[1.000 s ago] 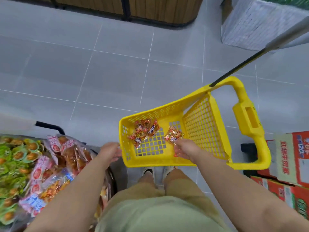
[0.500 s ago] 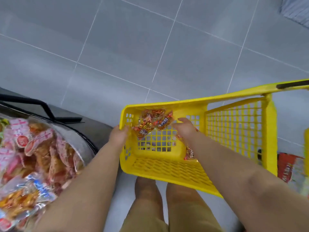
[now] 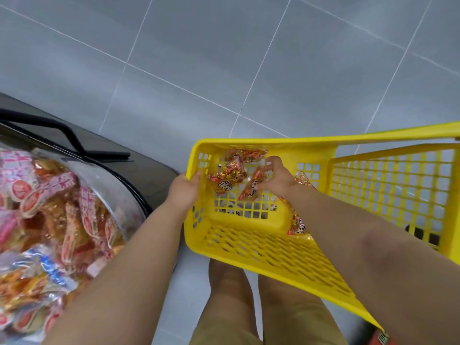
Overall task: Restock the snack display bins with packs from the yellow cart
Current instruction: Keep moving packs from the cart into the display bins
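On the far left, a clear-walled display bin holds a heap of pink, red and orange snack packs, with a few blue-and-white packs nearer the camera. A black metal frame runs along the bin's far side. Just right of the bin, the left hand grips the left rim of the yellow cart, its fingers curled over the edge and the thumb showing inside the basket. The cart sits on the grey tiled floor, tilted toward the person, whose legs in khaki shorts stand just below it. Inside the cart's far-left corner lie several orange-red packs, overlapping one another. The right hand reaches into that corner, fingers bent and thumb pressed on one orange-red snack pack, pinching it. Another loose pack lies against the basket wall, partly hidden under the right forearm. At the near-right corner, a bit of a red box shows beneath the cart.
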`<state>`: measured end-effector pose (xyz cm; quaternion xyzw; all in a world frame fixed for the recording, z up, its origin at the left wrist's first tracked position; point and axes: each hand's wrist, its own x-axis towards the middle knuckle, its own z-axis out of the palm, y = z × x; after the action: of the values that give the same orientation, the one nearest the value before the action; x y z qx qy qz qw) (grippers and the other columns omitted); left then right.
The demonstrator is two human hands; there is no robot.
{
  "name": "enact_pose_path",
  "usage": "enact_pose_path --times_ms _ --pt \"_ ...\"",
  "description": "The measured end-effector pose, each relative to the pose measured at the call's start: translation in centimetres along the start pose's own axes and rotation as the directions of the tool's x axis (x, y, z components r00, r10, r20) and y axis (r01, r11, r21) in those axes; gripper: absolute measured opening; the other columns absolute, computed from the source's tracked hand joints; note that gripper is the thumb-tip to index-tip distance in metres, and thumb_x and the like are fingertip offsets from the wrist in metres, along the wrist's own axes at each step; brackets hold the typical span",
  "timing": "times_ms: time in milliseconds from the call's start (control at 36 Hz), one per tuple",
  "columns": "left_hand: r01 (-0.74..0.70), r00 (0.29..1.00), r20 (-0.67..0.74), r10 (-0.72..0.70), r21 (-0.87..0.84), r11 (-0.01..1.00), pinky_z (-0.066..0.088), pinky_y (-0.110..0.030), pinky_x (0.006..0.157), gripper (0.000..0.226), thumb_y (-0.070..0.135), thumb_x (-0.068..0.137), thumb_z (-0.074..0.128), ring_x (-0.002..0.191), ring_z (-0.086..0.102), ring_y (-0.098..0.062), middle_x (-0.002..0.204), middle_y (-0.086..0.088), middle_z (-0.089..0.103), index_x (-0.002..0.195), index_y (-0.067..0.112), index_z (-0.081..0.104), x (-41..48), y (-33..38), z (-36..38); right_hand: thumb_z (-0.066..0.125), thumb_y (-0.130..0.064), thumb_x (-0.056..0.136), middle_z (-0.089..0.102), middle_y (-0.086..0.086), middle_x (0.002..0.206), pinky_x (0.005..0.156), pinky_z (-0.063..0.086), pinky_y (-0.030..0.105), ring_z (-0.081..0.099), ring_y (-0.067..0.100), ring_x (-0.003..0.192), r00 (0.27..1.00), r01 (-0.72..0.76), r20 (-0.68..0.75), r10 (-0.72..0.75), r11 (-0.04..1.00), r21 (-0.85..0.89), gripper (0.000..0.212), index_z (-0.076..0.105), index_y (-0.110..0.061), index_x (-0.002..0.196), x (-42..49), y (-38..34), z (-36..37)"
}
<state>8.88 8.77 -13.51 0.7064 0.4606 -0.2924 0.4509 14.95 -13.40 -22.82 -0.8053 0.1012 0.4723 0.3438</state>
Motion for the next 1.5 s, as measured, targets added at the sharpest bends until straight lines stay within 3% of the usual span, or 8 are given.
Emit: enact_pose_path --times_ms 167,306,444,639,889,1000,1139,1500 --pt "-0.030 1.000 -0.008 0.030 -0.003 1.000 0.049 -0.043 0.086 0.031 0.037 0.101 0.042 0.091 0.061 -0.033 0.099 -0.016 0.064 0.105 0.013 0.060 0.4 -0.5 0.1 0.081 -0.034 0.070 0.048 0.007 0.131 0.103 0.037 0.034 0.034 0.027 0.128 0.996 0.079 0.065 -0.054 0.864 -0.498 0.061 0.054 -0.022 0.124 0.3 0.1 1.6" --pt "-0.051 0.999 -0.017 0.051 0.011 0.999 0.048 -0.037 0.077 0.029 0.038 0.101 0.042 0.078 0.058 -0.026 0.086 -0.010 0.061 0.096 0.016 0.059 0.6 -0.6 0.1 0.086 -0.028 0.064 0.032 0.008 0.148 0.110 0.031 0.041 0.024 0.027 0.139 0.995 0.090 0.078 -0.066 0.927 -0.364 0.104 0.024 -0.020 0.146 0.2 0.0 3.1" --pt "-0.090 0.995 -0.031 0.091 0.027 0.996 0.048 -0.037 0.078 0.025 0.036 0.101 0.042 0.083 0.058 -0.027 0.090 -0.009 0.061 0.097 0.017 0.057 0.7 -0.7 0.2 0.082 -0.042 0.067 0.053 0.006 0.130 0.095 0.044 0.036 0.047 0.026 0.122 0.998 0.060 0.045 -0.042 0.833 -0.550 0.075 0.048 -0.019 0.129 1.1 -0.2 3.5" --pt "-0.131 0.991 0.009 0.131 0.080 0.988 0.045 -0.032 0.078 0.028 0.041 0.099 0.044 0.089 0.058 -0.024 0.101 -0.005 0.062 0.110 0.018 0.057 0.4 -0.7 0.0 0.085 -0.029 0.067 0.035 0.008 0.149 0.100 0.040 0.037 0.042 0.029 0.131 0.993 -0.082 0.078 0.091 0.991 -0.108 0.116 0.006 -0.022 0.151 -1.7 0.6 2.5" --pt "-0.450 0.891 -0.027 0.453 0.082 0.889 0.038 -0.045 0.105 0.070 0.056 0.078 0.062 0.122 0.046 -0.029 0.125 -0.009 0.052 0.130 0.010 0.050 -3.0 -0.8 -0.8 0.081 -0.029 0.071 0.059 -0.024 0.056 0.047 0.038 0.004 0.056 -0.012 0.057 0.986 0.136 -0.137 -0.093 0.926 0.352 0.027 0.054 -0.027 0.071 -10.0 -2.3 -0.9" --pt "-0.452 0.892 0.006 0.452 -0.032 0.892 0.016 -0.021 0.111 0.107 0.081 0.058 0.042 0.143 0.018 -0.013 0.149 -0.005 0.023 0.143 0.017 0.037 -4.9 -0.1 -1.6 0.080 -0.023 0.073 0.072 -0.011 0.082 0.068 0.056 0.026 0.070 0.008 0.082 0.989 0.117 0.005 -0.149 0.796 0.594 0.022 0.063 -0.025 0.087 -10.7 -5.4 1.1" --pt "-0.203 0.940 0.134 0.312 -0.515 0.833 0.056 -0.027 0.070 0.018 0.018 0.082 0.069 0.084 0.071 -0.015 0.093 0.004 0.075 0.100 0.022 0.067 -4.6 0.4 -3.0 0.069 -0.024 0.084 0.072 -0.020 0.082 0.060 0.051 0.013 0.068 -0.001 0.077 0.954 0.114 0.155 -0.255 0.790 0.602 0.015 0.060 -0.029 0.095 -9.6 -9.2 3.6" --pt "-0.183 0.982 -0.094 0.165 -0.701 0.689 0.056 -0.021 0.063 0.015 0.009 0.091 0.061 0.084 0.072 -0.010 0.090 0.007 0.076 0.099 0.021 0.064 -2.1 -2.6 -3.8 0.079 -0.033 0.074 0.049 0.011 0.135 0.097 0.045 0.034 0.048 0.028 0.123 0.964 -0.212 -0.154 0.218 0.976 0.053 0.080 0.038 -0.008 0.138 0.9 -1.7 6.3"
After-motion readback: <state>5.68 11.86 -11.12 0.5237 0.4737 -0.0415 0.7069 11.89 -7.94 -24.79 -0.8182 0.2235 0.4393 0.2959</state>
